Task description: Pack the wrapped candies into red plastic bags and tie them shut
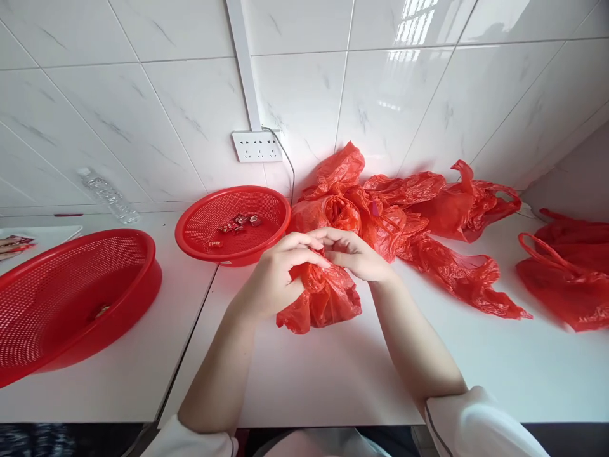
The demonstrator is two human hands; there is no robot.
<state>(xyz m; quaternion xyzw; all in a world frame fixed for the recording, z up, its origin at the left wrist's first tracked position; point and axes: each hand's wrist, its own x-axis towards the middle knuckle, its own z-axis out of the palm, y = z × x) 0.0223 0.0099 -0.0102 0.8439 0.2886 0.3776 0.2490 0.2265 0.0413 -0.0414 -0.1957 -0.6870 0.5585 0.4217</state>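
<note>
Both my hands meet over a small red plastic bag (323,298) that rests on the white table (333,381) in front of me. My left hand (278,273) is closed round the bag's gathered top. My right hand (356,254) pinches the same top from the other side, fingers curled. The bag looks filled and bunched; what is inside it is hidden.
A round red mesh basket (200,222) with a few small wrapped sweets stands behind my hands. A larger red basket (137,279) sits at the left. A heap of red plastic bags (404,209) lies at the back right, more red bags (566,273) far right. A clear water bottle (108,195) lies by the wall.
</note>
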